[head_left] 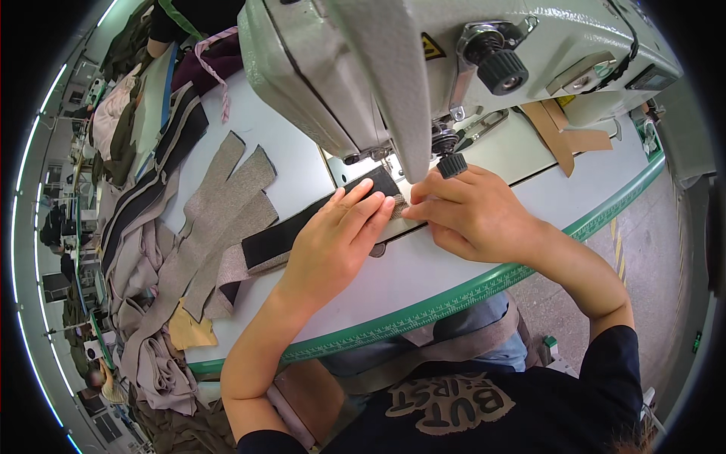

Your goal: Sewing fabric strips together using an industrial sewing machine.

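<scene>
A strip of grey-brown woven fabric with a black layer on top [281,233] lies slanted on the sewing machine's bed, its far end close to the needle area. My left hand [333,238] rests on the strip with its fingers stretched out and pressing it flat. At the strip's right edge, my right hand [473,216] has thumb and fingers pinched on a small grey-brown corner of the fabric [398,206]. The head of the sewing machine [299,83] stands just beyond both hands and partly hides the needle.
Several grey-brown fabric strips [227,227] and a heap of cloth [155,371] lie to the left. A yellow piece [191,327] sits by the table edge. Tan card pieces [556,136] and scissors-like metal tools [484,127] lie right of the needle. A green ruler edge [423,316] rims the table.
</scene>
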Tool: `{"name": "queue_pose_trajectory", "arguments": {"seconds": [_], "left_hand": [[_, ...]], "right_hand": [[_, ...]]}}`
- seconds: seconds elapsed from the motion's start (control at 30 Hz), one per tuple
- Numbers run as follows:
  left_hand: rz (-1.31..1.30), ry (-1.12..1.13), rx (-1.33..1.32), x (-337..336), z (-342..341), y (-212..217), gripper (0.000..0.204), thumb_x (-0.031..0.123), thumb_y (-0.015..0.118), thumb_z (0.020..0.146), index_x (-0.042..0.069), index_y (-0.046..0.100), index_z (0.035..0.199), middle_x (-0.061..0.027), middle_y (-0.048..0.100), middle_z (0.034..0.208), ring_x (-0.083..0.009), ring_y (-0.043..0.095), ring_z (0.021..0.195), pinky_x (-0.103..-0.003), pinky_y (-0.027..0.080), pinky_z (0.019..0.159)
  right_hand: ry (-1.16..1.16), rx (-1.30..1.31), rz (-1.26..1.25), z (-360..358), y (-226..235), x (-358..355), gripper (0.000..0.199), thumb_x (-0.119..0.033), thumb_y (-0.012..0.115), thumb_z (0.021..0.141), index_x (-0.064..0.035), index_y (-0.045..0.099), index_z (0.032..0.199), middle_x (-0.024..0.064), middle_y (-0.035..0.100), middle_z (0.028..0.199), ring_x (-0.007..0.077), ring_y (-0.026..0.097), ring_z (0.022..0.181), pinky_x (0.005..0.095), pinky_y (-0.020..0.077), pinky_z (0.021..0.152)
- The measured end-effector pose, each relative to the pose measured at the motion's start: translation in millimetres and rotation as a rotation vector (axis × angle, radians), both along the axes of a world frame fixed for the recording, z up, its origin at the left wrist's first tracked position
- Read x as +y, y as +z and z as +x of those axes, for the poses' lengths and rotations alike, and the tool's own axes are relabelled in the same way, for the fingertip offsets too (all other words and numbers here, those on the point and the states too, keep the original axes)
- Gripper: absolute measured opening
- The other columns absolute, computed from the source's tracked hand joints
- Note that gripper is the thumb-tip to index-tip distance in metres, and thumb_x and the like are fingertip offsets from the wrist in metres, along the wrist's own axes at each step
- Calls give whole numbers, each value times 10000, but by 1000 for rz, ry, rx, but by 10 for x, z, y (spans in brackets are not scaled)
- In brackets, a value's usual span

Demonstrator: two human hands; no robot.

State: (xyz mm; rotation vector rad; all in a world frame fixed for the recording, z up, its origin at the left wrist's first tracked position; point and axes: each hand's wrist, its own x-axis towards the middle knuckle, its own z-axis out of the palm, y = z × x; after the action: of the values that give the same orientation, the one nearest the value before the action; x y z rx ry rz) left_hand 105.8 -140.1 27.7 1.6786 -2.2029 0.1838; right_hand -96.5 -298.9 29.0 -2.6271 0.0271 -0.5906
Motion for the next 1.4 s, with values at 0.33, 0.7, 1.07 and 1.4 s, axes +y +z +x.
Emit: {"name": "queue_pose_trajectory", "arguments": {"seconds": [0.33,0.7,1.07,1.4], "left_hand": [[9,-4,27,-4,18,3,379,74,653,881,48,679,1258,-50,609,1221,-267,605,1246,-463,533,1044],[52,-29,75,-57,83,44,361,79,650,883,76,692,1241,-45,622,1205,-264,616,1227,-443,532,1046],[113,-86,113,-160,194,57,341,78,646,890,101,703,1225,-50,618,1273,-253,622,1215,-385,532,1021],[110,-56,132,-176,192,72,336,80,648,888,116,707,1217,-53,601,1284,-248,628,1194,-376,540,987]], "right_hand": [[17,-15,-6,3,-13,-8,359,-75,713,732,-138,724,1086,-2,640,1118,184,636,833,351,486,743],[7,24,-130,-6,-10,35,350,-127,752,746,-129,701,1092,29,630,1334,205,658,1054,355,512,840],[-9,-12,-93,25,-34,-7,333,-116,749,747,-123,676,1072,55,647,1272,269,637,1084,401,514,865],[-23,18,-70,41,15,-13,319,-101,738,755,-118,670,1067,66,653,1268,286,634,1082,413,509,854]]}}
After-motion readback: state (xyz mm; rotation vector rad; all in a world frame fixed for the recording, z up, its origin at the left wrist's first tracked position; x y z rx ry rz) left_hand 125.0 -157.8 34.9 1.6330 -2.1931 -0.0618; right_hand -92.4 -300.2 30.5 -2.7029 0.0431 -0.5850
